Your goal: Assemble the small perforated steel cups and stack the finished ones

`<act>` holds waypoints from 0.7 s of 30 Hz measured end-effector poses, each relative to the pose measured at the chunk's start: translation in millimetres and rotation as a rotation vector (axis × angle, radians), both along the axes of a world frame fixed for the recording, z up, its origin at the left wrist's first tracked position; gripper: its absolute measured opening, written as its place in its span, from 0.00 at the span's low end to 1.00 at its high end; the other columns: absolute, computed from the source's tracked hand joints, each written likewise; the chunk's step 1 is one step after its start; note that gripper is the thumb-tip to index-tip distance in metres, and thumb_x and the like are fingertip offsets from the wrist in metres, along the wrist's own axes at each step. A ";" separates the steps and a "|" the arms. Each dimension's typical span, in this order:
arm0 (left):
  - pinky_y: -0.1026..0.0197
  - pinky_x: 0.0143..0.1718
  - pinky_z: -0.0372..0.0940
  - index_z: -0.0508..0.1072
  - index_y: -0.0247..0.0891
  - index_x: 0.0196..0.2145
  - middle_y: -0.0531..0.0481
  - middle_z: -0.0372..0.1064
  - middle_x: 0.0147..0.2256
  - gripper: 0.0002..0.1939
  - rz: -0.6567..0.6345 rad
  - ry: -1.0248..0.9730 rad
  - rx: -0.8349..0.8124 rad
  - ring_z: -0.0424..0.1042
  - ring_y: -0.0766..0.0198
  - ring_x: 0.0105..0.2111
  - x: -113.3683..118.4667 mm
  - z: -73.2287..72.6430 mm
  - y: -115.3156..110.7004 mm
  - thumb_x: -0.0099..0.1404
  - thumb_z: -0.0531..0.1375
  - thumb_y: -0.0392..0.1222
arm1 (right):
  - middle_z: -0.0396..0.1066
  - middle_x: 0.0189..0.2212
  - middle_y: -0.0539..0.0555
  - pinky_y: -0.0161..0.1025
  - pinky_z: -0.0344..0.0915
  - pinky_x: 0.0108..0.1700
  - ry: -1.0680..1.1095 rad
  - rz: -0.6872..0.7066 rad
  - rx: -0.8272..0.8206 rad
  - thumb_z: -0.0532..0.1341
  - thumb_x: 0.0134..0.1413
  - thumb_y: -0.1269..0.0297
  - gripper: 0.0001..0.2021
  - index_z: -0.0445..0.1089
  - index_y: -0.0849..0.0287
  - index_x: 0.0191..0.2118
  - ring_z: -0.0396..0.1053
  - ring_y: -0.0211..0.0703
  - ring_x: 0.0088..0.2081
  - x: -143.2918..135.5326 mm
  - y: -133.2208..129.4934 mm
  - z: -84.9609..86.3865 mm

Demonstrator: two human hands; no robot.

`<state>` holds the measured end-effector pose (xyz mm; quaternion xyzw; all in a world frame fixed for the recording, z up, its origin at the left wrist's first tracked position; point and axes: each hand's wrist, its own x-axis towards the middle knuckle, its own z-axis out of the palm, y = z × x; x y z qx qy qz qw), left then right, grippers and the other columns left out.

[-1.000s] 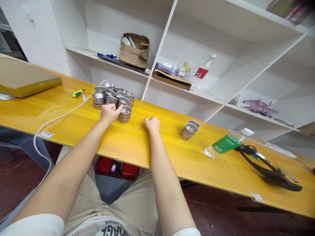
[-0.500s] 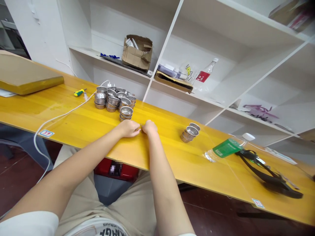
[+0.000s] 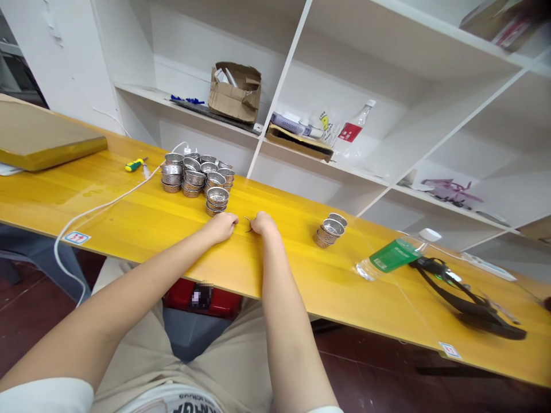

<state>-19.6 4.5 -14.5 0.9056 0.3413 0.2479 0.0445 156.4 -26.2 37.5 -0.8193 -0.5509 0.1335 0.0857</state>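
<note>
My left hand [image 3: 221, 227] is closed just in front of the nearest stack of perforated metal cups [image 3: 217, 198], and what it holds, if anything, is hidden. A short gap to its right, my right hand [image 3: 262, 222] is closed on a thin, dark, curved wire-like piece [image 3: 248, 224] whose ends stick out toward the left. Behind and left of my hands stand several more stacks of metal cups [image 3: 191, 175]. Another small group of these cups [image 3: 330, 229] stands to the right, apart from my hands.
A green-labelled bottle [image 3: 395, 256] and a black strap-like headset [image 3: 469, 298] lie at the right. A screwdriver [image 3: 135, 165], a white cable [image 3: 107, 205] and a flat cardboard box [image 3: 51, 143] are at the left. White shelves [image 3: 365, 74] rise behind the table [image 3: 284, 258].
My left hand has moved left, away from my right hand, so the gap between them is wider. The curved piece at my right hand now shows more clearly.
</note>
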 end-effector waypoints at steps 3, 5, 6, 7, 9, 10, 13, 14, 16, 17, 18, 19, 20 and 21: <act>0.53 0.48 0.71 0.80 0.39 0.40 0.43 0.80 0.41 0.13 0.014 -0.035 -0.034 0.78 0.52 0.43 6.3 -3.0 2.7 0.66 0.55 0.33 | 0.77 0.49 0.67 0.45 0.71 0.49 0.015 -0.013 -0.004 0.63 0.62 0.64 0.11 0.74 0.63 0.48 0.76 0.54 0.50 9.9 -0.3 0.0; 0.54 0.49 0.71 0.80 0.38 0.41 0.43 0.81 0.42 0.13 0.029 -0.041 -0.056 0.78 0.53 0.44 10.6 -1.9 3.7 0.67 0.56 0.34 | 0.77 0.48 0.67 0.45 0.71 0.48 0.017 -0.020 -0.016 0.63 0.61 0.63 0.11 0.73 0.62 0.47 0.75 0.54 0.50 17.3 0.5 -1.1; 0.55 0.50 0.70 0.81 0.38 0.41 0.43 0.81 0.42 0.13 0.037 -0.042 -0.069 0.78 0.53 0.44 12.9 -0.8 4.2 0.67 0.56 0.34 | 0.77 0.47 0.66 0.44 0.70 0.47 0.021 -0.019 -0.023 0.63 0.61 0.63 0.11 0.73 0.62 0.47 0.76 0.54 0.49 20.6 1.1 -2.1; 0.56 0.50 0.70 0.81 0.38 0.41 0.43 0.81 0.42 0.13 0.045 -0.044 -0.082 0.78 0.54 0.44 15.5 0.5 4.7 0.67 0.56 0.33 | 0.78 0.45 0.65 0.43 0.70 0.46 0.024 -0.015 -0.028 0.63 0.61 0.63 0.10 0.73 0.61 0.46 0.76 0.54 0.48 23.5 1.8 -3.2; 0.57 0.50 0.70 0.81 0.38 0.41 0.43 0.81 0.42 0.13 0.059 -0.048 -0.099 0.78 0.55 0.44 21.9 3.0 6.0 0.67 0.57 0.33 | 0.78 0.42 0.63 0.42 0.69 0.44 0.024 0.004 -0.028 0.63 0.60 0.64 0.09 0.73 0.60 0.44 0.76 0.53 0.46 27.3 3.2 -5.8; 0.57 0.51 0.70 0.81 0.38 0.41 0.43 0.81 0.42 0.13 0.063 -0.050 -0.104 0.78 0.55 0.44 25.5 3.9 6.8 0.66 0.57 0.32 | 0.78 0.41 0.63 0.41 0.69 0.43 0.016 0.015 -0.022 0.63 0.60 0.64 0.08 0.73 0.60 0.43 0.76 0.52 0.46 28.1 3.8 -7.0; 0.56 0.51 0.70 0.81 0.38 0.43 0.43 0.80 0.41 0.14 0.086 -0.065 -0.108 0.78 0.54 0.44 35.9 4.5 9.2 0.66 0.56 0.31 | 0.78 0.39 0.63 0.41 0.68 0.43 -0.007 0.050 -0.004 0.62 0.60 0.64 0.06 0.74 0.60 0.39 0.76 0.53 0.45 27.4 5.3 -10.3; 0.56 0.51 0.70 0.81 0.39 0.44 0.43 0.80 0.41 0.15 0.094 -0.071 -0.108 0.78 0.54 0.44 38.5 4.1 9.6 0.66 0.56 0.31 | 0.78 0.39 0.63 0.41 0.68 0.43 -0.009 0.064 0.003 0.62 0.60 0.64 0.06 0.74 0.60 0.38 0.76 0.53 0.45 26.6 5.8 -11.0; 0.56 0.52 0.70 0.80 0.39 0.46 0.44 0.80 0.41 0.16 0.100 -0.083 -0.107 0.77 0.55 0.44 41.0 2.9 9.8 0.66 0.56 0.31 | 0.78 0.37 0.63 0.41 0.68 0.44 -0.007 0.091 0.021 0.62 0.61 0.65 0.05 0.73 0.60 0.36 0.76 0.52 0.45 25.3 7.1 -12.2; 0.56 0.52 0.69 0.80 0.39 0.46 0.44 0.80 0.41 0.16 0.098 -0.086 -0.106 0.77 0.55 0.44 40.9 2.3 9.5 0.66 0.56 0.31 | 0.78 0.36 0.63 0.41 0.68 0.44 -0.003 0.103 0.029 0.61 0.61 0.65 0.05 0.73 0.60 0.34 0.76 0.52 0.45 25.0 7.9 -12.7; 0.56 0.52 0.69 0.80 0.39 0.45 0.44 0.80 0.41 0.16 0.092 -0.088 -0.104 0.77 0.55 0.45 40.2 1.7 9.1 0.65 0.56 0.31 | 0.78 0.35 0.63 0.41 0.68 0.45 0.006 0.110 0.041 0.61 0.61 0.66 0.06 0.73 0.59 0.32 0.76 0.52 0.44 24.8 8.8 -13.2; 0.56 0.52 0.69 0.80 0.39 0.45 0.44 0.80 0.41 0.15 0.083 -0.090 -0.102 0.77 0.55 0.45 38.9 1.3 8.6 0.65 0.56 0.32 | 0.77 0.34 0.62 0.41 0.68 0.45 0.021 0.110 0.053 0.61 0.61 0.66 0.07 0.72 0.59 0.31 0.76 0.52 0.43 25.0 9.7 -13.9; 0.56 0.52 0.70 0.80 0.39 0.43 0.44 0.80 0.41 0.14 0.074 -0.093 -0.101 0.77 0.55 0.44 37.5 0.9 8.1 0.65 0.56 0.32 | 0.77 0.32 0.62 0.42 0.67 0.44 0.044 0.105 0.068 0.62 0.60 0.67 0.08 0.71 0.59 0.29 0.75 0.52 0.42 25.4 10.6 -14.7; 0.56 0.51 0.70 0.80 0.38 0.42 0.43 0.79 0.41 0.14 0.065 -0.099 -0.100 0.77 0.54 0.44 36.1 0.5 7.7 0.64 0.57 0.32 | 0.76 0.30 0.61 0.42 0.67 0.44 0.072 0.096 0.088 0.62 0.60 0.67 0.10 0.70 0.58 0.27 0.75 0.52 0.41 26.1 11.6 -15.7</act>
